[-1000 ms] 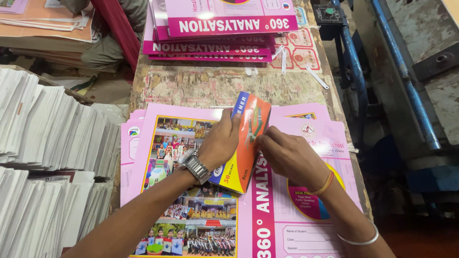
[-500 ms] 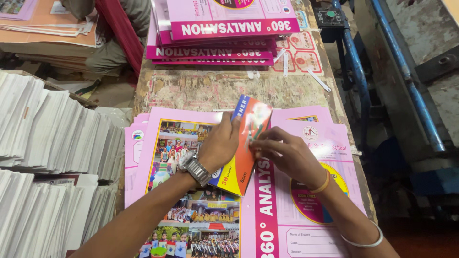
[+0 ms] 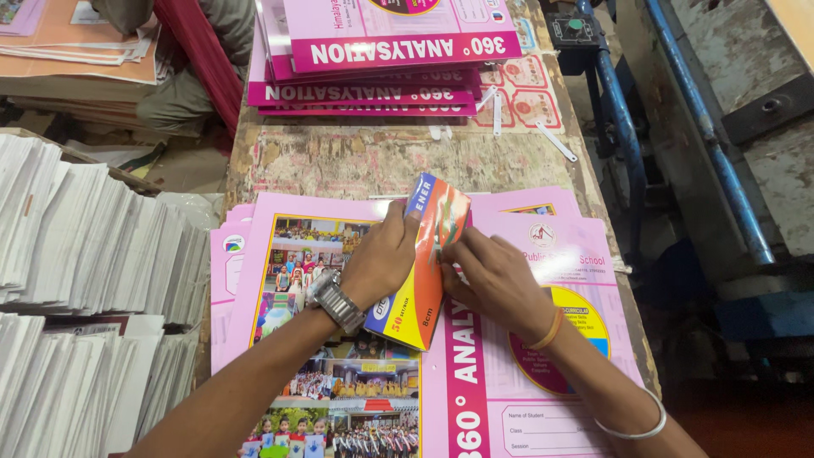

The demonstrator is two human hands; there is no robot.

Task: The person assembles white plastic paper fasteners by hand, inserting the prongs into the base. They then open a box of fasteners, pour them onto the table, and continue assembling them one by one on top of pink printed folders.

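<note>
Both hands [image 3: 441,267] on box [image 3: 421,263] (shut)

White paper stacks [image 3: 85,280] — far pink covers [image 3: 381,59], blue machine frame [image 3: 678,127]

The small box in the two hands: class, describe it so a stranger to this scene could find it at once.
Start at the worn wooden table, then drop to the pink covers spread at its near end. On their middle fold the left hand and right hand grip a small box. Unlike everything pink around it, it is orange, yellow and blue, and narrow.
</note>
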